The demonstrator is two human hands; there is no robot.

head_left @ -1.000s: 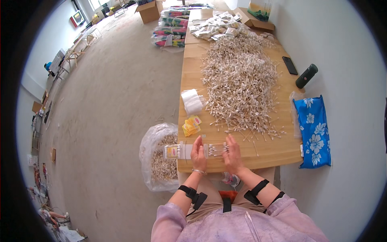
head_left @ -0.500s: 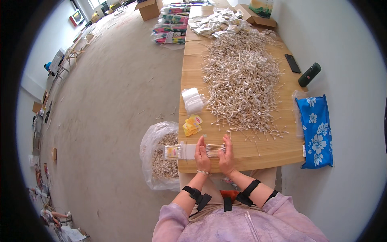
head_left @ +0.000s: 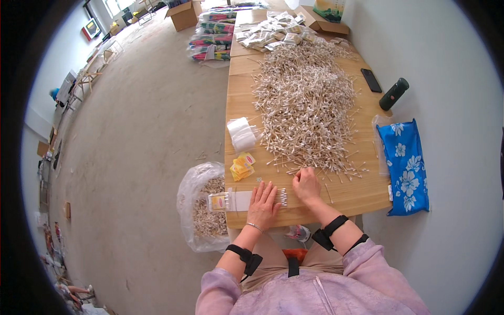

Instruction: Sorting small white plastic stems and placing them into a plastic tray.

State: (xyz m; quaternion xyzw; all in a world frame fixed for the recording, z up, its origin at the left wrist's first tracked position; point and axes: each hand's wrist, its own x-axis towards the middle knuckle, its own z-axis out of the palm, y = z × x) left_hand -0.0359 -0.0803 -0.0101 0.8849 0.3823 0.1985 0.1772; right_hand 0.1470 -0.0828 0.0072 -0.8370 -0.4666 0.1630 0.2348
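Note:
My left hand (head_left: 262, 205) lies flat with fingers stretched over a row of cotton swabs (head_left: 282, 197) near the table's front edge. The swabs' white tips show to the right of that hand. From its left side a clear plastic bag (head_left: 242, 200) stretches to a filled packet of swabs with a yellow card (head_left: 218, 202). My right hand (head_left: 307, 185) is closed at the near edge of a big heap of loose cotton swabs (head_left: 307, 105). Its fingertips are pinched together among a few stray swabs; what they hold, if anything, is hidden.
Yellow cards (head_left: 242, 166) and a stack of clear bags (head_left: 241, 134) lie left of the heap. Filled packets (head_left: 275, 30) are piled behind. A phone (head_left: 371, 80), dark green bottle (head_left: 394, 94) and blue flowered pack (head_left: 404, 167) line the right. A swab-filled sack (head_left: 190, 210) stands beside the table.
My hands, which flanked the row of swabs, have come apart. The left now lies flat over the row; the right has moved forward to the heap and closed. The whole view has shifted slightly.

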